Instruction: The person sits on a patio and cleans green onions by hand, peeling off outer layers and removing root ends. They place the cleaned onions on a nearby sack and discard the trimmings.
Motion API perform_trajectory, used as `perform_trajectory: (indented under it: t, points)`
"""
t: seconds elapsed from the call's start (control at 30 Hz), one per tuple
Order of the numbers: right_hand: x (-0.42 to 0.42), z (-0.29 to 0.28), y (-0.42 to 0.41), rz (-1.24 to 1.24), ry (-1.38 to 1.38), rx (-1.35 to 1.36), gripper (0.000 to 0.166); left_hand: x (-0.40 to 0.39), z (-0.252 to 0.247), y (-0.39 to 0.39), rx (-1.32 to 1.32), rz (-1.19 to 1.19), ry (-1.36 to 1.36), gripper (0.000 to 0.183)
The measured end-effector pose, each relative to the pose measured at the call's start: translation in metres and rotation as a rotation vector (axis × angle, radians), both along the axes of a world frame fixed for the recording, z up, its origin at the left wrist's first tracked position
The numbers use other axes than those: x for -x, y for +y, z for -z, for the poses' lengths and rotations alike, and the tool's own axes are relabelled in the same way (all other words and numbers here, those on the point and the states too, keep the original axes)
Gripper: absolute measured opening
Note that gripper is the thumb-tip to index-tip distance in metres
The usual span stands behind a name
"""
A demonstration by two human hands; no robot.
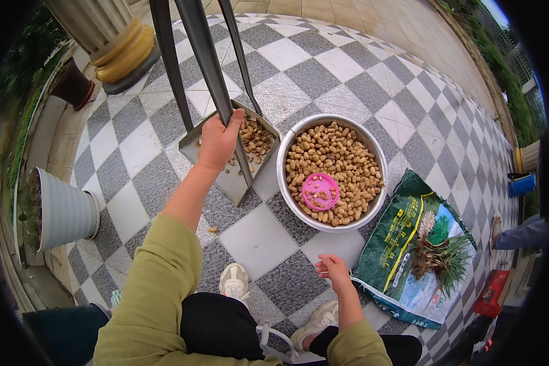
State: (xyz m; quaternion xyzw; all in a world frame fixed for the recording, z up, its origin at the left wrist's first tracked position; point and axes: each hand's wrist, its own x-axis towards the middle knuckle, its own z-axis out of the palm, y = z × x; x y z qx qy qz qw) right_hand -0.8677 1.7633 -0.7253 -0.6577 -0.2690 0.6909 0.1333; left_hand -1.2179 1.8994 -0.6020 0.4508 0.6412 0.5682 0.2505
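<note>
My left hand (pixel 220 141) is wrapped around the nearest dark metal leg (pixel 205 59) of what looks like an upturned square stool (pixel 194 148). Peanut shells (pixel 258 139) lie in its shallow rimmed underside. To the right of it, a round metal basin (pixel 287 201) is full of unshelled peanuts (pixel 338 151). A small pink dish (pixel 335 194) with some shelled kernels rests on those peanuts. Below the basin, my right hand (pixel 334 270) hovers over the tiles with loosely bent fingers and nothing visible in it.
A green printed sack (pixel 375 261) lies at right with rooted grassy plants (pixel 443 261) on it. One peanut (pixel 212 229) is on the checkered floor (pixel 265 238). Potted plants (pixel 68 210) and a fluted column (pixel 93 27) stand left. Another person's leg (pixel 521 233) shows far right.
</note>
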Motion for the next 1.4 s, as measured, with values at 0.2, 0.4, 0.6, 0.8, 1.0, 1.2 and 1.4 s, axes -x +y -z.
perform_trajectory:
  t: [0.2, 0.4, 0.6, 0.8, 1.0, 1.2, 1.4]
  points:
    - [0.002, 0.004, -0.007, -0.084, -0.007, -0.052, 0.021, -0.001, -0.014, -0.042, 0.182, 0.002, 0.037, 0.032]
    - [0.008, -0.005, -0.017, -0.123, -0.027, -0.082, 0.019, 0.035, 0.027, -0.058, 0.253, 0.365, -0.132, 0.031]
    - [0.003, 0.014, -0.037, -0.105, -0.028, -0.045, 0.018, 0.082, 0.148, -0.083, 0.613, 0.183, 0.349, 0.012]
    - [0.002, 0.015, -0.042, -0.133, -0.062, -0.026, 0.020, 0.097, 0.207, -0.081, 0.447, 0.273, 0.910, 0.031]
    - [-0.003, 0.025, -0.045, -0.115, -0.056, -0.016, 0.019, 0.088, 0.208, -0.064, 0.745, 0.324, 1.142, 0.017]
    - [0.003, 0.025, -0.044, -0.122, -0.065, 0.015, 0.017, 0.100, 0.206, -0.097, 0.420, 0.085, 1.080, 0.016]
    - [0.012, 0.022, -0.049, -0.171, -0.057, -0.013, 0.016, 0.107, 0.201, -0.166, 0.612, -0.137, 0.006, 0.013]
